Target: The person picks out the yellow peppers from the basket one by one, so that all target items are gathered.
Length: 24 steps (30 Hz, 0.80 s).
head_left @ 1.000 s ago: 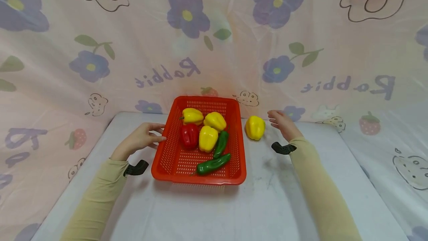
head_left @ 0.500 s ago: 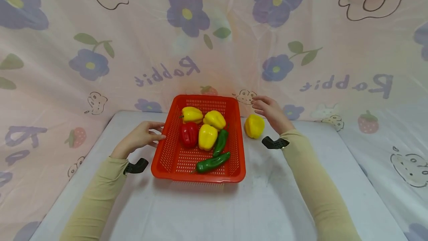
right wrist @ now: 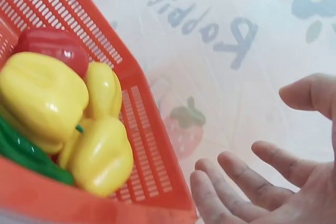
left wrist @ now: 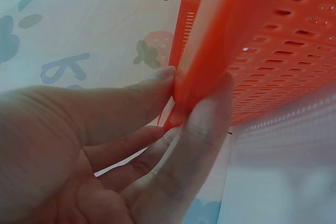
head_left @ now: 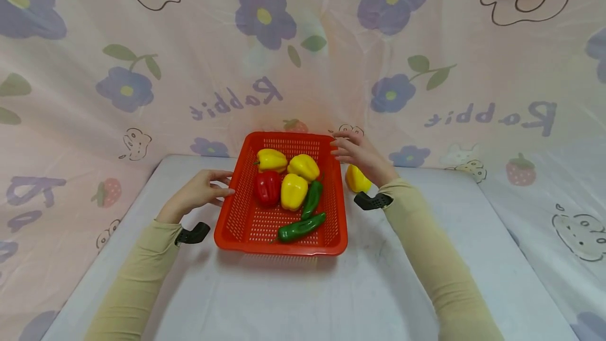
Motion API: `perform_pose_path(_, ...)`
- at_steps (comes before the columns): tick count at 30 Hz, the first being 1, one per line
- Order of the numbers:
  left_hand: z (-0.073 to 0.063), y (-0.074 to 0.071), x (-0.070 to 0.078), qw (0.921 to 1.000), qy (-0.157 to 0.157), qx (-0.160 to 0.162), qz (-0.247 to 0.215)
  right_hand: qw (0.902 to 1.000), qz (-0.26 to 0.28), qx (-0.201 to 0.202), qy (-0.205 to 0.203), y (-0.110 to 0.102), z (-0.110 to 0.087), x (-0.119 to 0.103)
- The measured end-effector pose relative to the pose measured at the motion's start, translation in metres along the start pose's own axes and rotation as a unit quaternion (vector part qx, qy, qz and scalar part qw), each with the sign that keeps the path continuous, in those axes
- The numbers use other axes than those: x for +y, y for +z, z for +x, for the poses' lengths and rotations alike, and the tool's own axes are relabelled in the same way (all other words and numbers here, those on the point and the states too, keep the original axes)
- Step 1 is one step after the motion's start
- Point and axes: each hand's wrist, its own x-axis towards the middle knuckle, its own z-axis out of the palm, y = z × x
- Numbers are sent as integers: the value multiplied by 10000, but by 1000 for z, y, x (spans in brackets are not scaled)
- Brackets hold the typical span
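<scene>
A red plastic basket [head_left: 284,249] with a slotted floor stands in the middle of the table. Its left rim is pinched between the thumb and fingers of my left hand [left wrist: 157,145]. My right hand [head_left: 362,157] reaches over the far right corner with its fingers spread and nothing in them; the right wrist view shows them beside the rim. Inside are a red bell pepper [head_left: 268,188], yellow bell peppers [head_left: 294,192] and two long green peppers [head_left: 301,228]. Outside, right of the basket, lies another yellow bell pepper [head_left: 356,179], partly hidden by my right hand and wrist.
The white table [head_left: 265,299] ends at the back against a hanging cloth [head_left: 312,88] printed with flowers, rabbits and strawberries. Black wrist mounts [head_left: 193,233] stick out from both sleeves. The basket's far rim is close to the cloth.
My right hand has moved left, from beyond the loose yellow bell pepper, over it, to the basket's far right corner. The left hand, the basket and its contents have stayed in place.
</scene>
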Motion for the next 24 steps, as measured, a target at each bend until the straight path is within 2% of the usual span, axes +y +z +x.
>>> perform_pose_path(6, -1, 1, 1, 10000, -24, -18, 2, 9997, -67, -225, 69, 22, -2, 2)
perform_pose_path(11, -2, -1, 1, 10000, 4, -5, 66, 9987, -154, -376, 319, 38, 0, 4)
perform_pose_path(19, -4, -1, 0, 9999, -46, 19, 117, 9971, -429, -489, 385, 49, 2, 7)
perform_pose_path(24, -3, 0, 1, 9999, -10, 4, 112, 9954, -534, -562, 565, 53, 4, 6)
